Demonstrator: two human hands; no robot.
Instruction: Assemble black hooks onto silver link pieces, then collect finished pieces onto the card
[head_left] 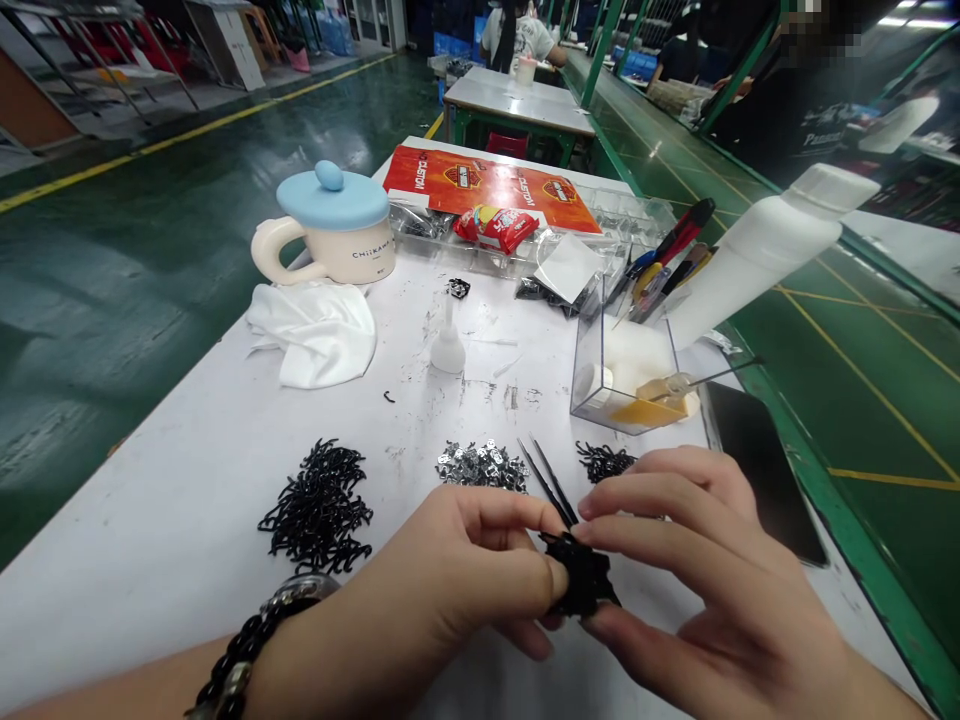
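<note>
My left hand point(480, 570) pinches a small, irregular black part point(581, 575) between thumb and fingers, low in the head view. From the other side, my right hand point(705, 570) grips the same part with its fingertips and thumb. Dark tweezers point(551, 482) point away just behind it; their rear end is hidden by the fingers, so I cannot tell whether they are held. Beyond the hands lie a pile of black hook-shaped pieces point(319, 505), a heap of small silvery metal pieces point(484, 466) and a smaller black pile point(604, 461), partly covered by my right hand.
A lidded mug point(349, 250) and white cloth point(315, 335) stand back left. A small squeeze bottle point(448, 350) is mid-table. At right are a clear box point(626, 400) with tools, a tilted white bottle point(765, 260) and a phone point(765, 470). Other people sit farther off.
</note>
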